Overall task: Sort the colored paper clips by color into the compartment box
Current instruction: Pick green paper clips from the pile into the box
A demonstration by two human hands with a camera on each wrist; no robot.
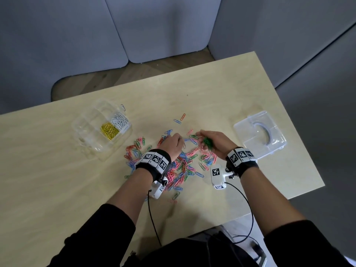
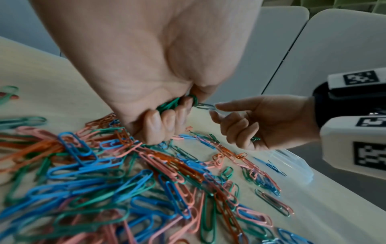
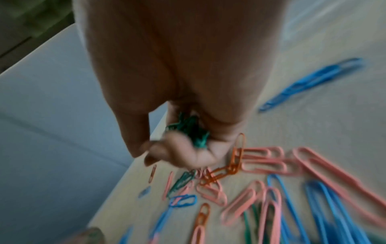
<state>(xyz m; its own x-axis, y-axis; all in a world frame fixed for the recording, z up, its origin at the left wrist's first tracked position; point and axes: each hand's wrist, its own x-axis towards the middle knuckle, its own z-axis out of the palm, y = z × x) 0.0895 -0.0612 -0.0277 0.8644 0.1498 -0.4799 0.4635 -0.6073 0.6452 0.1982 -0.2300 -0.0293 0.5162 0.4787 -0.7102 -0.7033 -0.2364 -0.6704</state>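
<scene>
A heap of blue, pink, orange and green paper clips (image 1: 183, 162) lies mid-table. My left hand (image 1: 178, 140) hovers over its far side, fingers curled round a few green clips (image 2: 170, 104); one green clip (image 2: 205, 106) sticks out from its thumb toward my right hand (image 1: 204, 138). That right hand, palm up, cups a bunch of green clips (image 1: 207, 142), also seen in the right wrist view as a green bunch (image 3: 188, 130). The clear compartment box (image 1: 86, 135) stands at the left, holding yellow clips (image 1: 109, 131) and white clips (image 1: 119, 120) in separate compartments.
The box's clear lid (image 1: 260, 133) lies at the right near the table's edge. A few stray clips (image 1: 180, 119) lie beyond the heap, and one (image 1: 123, 107) behind the box. Cables hang from both wrist cameras at the near edge.
</scene>
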